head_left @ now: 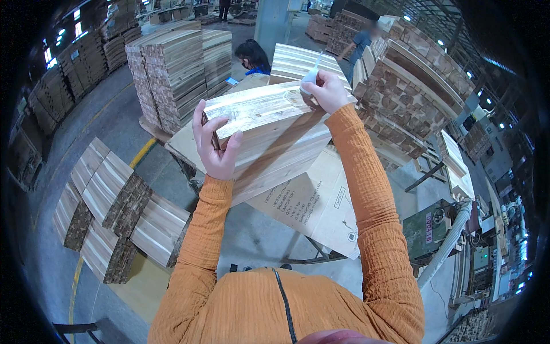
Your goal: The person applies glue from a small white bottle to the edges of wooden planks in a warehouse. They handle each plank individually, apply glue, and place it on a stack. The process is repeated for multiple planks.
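Observation:
My right hand (331, 92) is closed around a small white squeeze bottle (310, 79) with a thin nozzle that points upward. It is over the far right end of the top wooden board (258, 106), which has pale, shiny patches along its upward face. At that board's left end, my left hand (217, 146) curls its fingers and thumb around the corner. Under and in front of the board, more wooden boards (281, 152) form a stack with striped grain. The stack rests on a table partly covered by a printed cardboard sheet (303, 200).
Tall board stacks stand at the back left (172, 74) and back right (401, 86). More board bundles (114, 189) lie low on the left. A person (252, 57) is beyond the table, another person (360, 49) farther right. A green machine (427, 232) with a hose stands right.

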Action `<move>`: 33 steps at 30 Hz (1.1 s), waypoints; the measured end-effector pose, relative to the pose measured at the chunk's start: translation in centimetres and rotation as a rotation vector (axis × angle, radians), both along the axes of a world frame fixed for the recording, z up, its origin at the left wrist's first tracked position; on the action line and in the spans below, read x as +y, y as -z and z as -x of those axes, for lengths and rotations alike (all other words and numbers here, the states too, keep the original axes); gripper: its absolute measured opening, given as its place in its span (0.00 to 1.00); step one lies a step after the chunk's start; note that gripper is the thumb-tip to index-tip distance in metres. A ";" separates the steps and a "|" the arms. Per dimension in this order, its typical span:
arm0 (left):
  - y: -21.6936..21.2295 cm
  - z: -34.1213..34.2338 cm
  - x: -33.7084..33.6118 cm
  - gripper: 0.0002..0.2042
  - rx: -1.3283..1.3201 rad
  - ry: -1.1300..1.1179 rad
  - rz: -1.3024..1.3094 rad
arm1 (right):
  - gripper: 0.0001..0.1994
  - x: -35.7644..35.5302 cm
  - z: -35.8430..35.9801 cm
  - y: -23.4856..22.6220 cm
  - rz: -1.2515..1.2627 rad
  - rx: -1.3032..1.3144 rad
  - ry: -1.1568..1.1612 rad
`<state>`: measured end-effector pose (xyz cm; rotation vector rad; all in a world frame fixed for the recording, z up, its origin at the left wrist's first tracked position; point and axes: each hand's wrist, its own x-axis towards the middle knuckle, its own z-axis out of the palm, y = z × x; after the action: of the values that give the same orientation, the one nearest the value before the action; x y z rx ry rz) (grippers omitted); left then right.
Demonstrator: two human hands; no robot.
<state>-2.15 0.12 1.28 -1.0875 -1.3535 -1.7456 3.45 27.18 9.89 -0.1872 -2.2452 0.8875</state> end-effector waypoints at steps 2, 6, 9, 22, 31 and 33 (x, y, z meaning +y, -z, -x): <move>0.0 -0.1 0.1 0.14 0.000 -0.026 -0.008 | 0.11 -0.2 0.0 -0.1 -0.040 -0.050 0.002; 0.2 0.1 -0.3 0.15 0.006 -0.047 0.015 | 0.10 -1.5 -0.2 -0.5 -0.089 -0.057 0.008; 0.1 0.1 -0.2 0.15 0.037 -0.094 0.036 | 0.10 -1.5 -0.1 -0.4 -0.042 -0.056 -0.033; 0.3 0.3 0.0 0.15 0.016 -0.058 0.007 | 0.10 0.6 -2.1 -2.5 0.175 -0.224 -0.409; 0.2 0.1 -0.1 0.15 0.015 -0.052 0.006 | 0.11 1.4 -0.8 -3.6 -0.065 -0.407 -0.378; 0.2 0.1 -0.3 0.15 0.010 -0.052 0.011 | 0.11 0.5 -0.4 -3.5 -0.062 -0.378 -0.387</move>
<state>-2.21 -0.16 1.13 -1.0568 -1.3742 -1.6950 3.84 27.72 13.38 0.1249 -2.7151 1.0488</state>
